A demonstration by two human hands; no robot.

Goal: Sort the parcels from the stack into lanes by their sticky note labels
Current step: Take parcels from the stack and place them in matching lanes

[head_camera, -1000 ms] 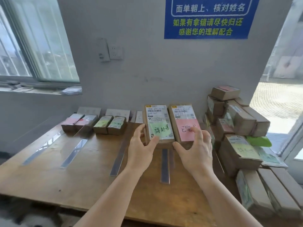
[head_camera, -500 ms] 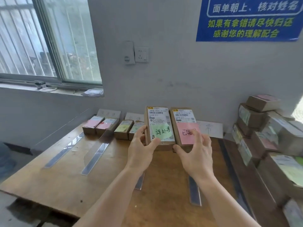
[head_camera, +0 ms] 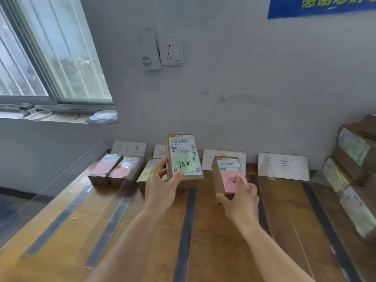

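My left hand (head_camera: 160, 188) grips a brown parcel with a green sticky note (head_camera: 184, 157), held tilted up above the table. My right hand (head_camera: 241, 197) grips a second brown parcel with a pink sticky note (head_camera: 228, 174), lower and further right, in front of a white lane card (head_camera: 207, 159). The two parcels are apart. At the back left, two pink-noted parcels (head_camera: 114, 168) and yellow-noted ones (head_camera: 147, 173) sit in their lanes. The parcel stack (head_camera: 354, 159) stands at the right edge.
Dark tape strips (head_camera: 186, 226) and clear dividers (head_camera: 109, 224) split the wooden table (head_camera: 219, 247) into lanes. White lane cards (head_camera: 283, 165) lean on the grey wall. A window and sill are at the left, a wall socket (head_camera: 171, 50) above.
The two parcels, held side by side before, have separated: my right hand lowered the pink-noted one to the right, while my left keeps the green-noted one raised. The view swung left.
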